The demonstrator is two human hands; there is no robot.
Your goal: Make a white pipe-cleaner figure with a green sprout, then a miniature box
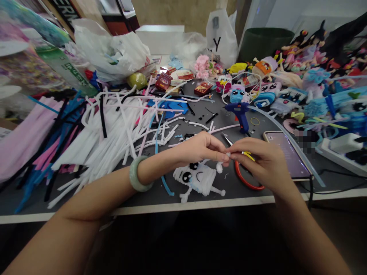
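Note:
Above the front of the table my left hand point(205, 147), with a jade-green bangle on its wrist, is closed in a pinch. My right hand point(262, 158) is pinched too, fingertips meeting the left ones on a small white fuzzy piece, seemingly pipe cleaner point(219, 167), whose rounded end hangs below the left fingers. Under my hands lies a white fuzzy figure point(205, 179) with big black eyes, a curved smile and stubby limbs. Scissors point(250, 185) with red and yellow handles rest partly hidden beneath my right hand.
White pipe cleaners point(114, 130) heap at left, beside pink point(31, 133) and blue ones. A blue glue gun point(241, 114) stands beyond my hands. A phone point(289, 152), a power strip point(344, 152) and cables lie right. Finished fuzzy figures point(289, 99) crowd the back right.

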